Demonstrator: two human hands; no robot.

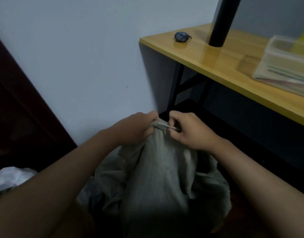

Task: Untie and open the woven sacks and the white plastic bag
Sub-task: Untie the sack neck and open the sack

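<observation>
You held the woven sack (158, 169) upright on the floor beside the desk (233, 66), your left hand (135, 127) gripping its gathered neck steady so your right hand (187, 129) could pinch the tie, both fists closed.

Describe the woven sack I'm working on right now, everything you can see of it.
The woven sack is pale grey, of coarse-looking woven cloth, creased and slumped in loose folds. It stands on the floor between the forearms, beside the wooden table, with its neck gathered into a tight twisted bunch at the top. The left hand grips the left of that bunch; the right hand pinches the other end with curled fingers. The mouth looks closed; its contents are hidden, and its lower part is in shadow.
</observation>
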